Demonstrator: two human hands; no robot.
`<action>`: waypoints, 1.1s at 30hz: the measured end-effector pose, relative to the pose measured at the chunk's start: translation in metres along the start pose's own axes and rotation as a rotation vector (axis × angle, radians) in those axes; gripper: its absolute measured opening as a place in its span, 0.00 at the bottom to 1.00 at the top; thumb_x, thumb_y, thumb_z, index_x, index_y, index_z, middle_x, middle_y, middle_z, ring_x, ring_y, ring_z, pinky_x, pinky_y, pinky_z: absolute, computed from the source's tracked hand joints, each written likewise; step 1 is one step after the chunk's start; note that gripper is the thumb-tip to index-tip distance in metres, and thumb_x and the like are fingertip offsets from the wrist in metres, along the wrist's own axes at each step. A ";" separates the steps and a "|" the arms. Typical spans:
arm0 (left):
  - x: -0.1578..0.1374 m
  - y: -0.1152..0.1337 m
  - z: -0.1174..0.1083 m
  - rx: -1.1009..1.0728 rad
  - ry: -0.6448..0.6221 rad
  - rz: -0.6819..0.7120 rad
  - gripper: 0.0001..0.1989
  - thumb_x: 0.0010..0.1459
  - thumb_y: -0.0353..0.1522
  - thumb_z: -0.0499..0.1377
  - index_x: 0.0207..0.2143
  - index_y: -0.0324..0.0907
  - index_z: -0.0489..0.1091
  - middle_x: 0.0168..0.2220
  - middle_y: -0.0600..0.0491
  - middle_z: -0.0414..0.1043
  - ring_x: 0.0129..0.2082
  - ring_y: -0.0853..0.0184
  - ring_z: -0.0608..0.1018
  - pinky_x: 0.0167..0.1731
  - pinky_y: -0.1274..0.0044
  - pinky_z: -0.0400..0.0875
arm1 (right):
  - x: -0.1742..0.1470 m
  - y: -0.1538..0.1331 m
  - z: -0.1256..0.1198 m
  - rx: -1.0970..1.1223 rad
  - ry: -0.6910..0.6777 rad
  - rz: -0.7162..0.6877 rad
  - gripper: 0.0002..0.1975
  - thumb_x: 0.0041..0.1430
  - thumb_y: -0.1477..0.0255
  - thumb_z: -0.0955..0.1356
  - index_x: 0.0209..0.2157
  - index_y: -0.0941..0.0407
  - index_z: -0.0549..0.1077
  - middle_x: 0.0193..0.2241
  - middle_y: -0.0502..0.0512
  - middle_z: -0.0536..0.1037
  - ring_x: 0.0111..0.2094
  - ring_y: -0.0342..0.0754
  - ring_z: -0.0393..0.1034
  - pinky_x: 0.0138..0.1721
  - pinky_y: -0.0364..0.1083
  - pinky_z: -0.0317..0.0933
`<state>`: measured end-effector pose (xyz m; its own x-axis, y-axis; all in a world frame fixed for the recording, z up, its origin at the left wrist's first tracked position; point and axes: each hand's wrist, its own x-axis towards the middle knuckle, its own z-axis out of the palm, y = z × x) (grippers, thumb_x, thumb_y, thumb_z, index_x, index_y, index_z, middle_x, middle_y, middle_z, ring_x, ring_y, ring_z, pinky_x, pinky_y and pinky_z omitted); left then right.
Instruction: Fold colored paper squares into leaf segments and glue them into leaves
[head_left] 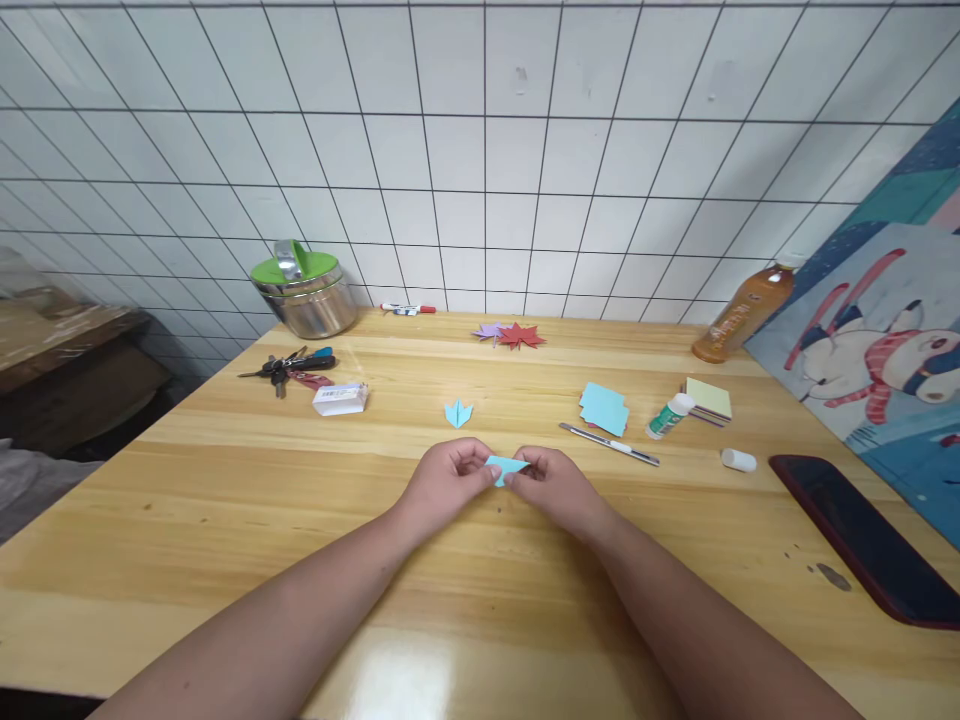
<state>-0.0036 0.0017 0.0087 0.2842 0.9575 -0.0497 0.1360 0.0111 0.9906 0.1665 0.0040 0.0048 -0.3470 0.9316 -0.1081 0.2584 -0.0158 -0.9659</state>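
Between my two hands is a small folded piece of light blue paper (506, 467), its straight edge uppermost. My left hand (448, 478) pinches its left end with thumb and fingers. At the other end my right hand (559, 485) pinches it too, thumb on the near face. Just beyond my left hand lies a folded blue paper piece with pointed tips (458, 414). A stack of blue paper squares (604, 409) rests farther right, with a utility knife (609, 443) in front of it.
Behind lie purple and red paper leaves (521, 336) and a marker (409, 309). To the left are a green-lidded steel pot (307, 290), keys (281, 370) and a small white box (340, 399). A glue stick (670, 416), its cap (739, 460), yellow paper (707, 400), a bottle (744, 312) and a phone (862, 535) occupy the right.
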 end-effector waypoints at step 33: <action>-0.003 -0.002 0.005 0.206 0.011 0.016 0.06 0.47 0.33 0.58 0.27 0.39 0.71 0.21 0.58 0.68 0.20 0.74 0.66 0.21 0.83 0.59 | -0.011 -0.009 0.008 -0.715 0.271 -0.416 0.11 0.56 0.67 0.65 0.40 0.51 0.74 0.28 0.53 0.72 0.33 0.47 0.65 0.36 0.46 0.58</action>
<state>0.0004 -0.0024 0.0065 0.2779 0.9601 -0.0314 0.3232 -0.0627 0.9443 0.1609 -0.0090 0.0131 -0.3356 0.8671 0.3683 0.6941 0.4919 -0.5256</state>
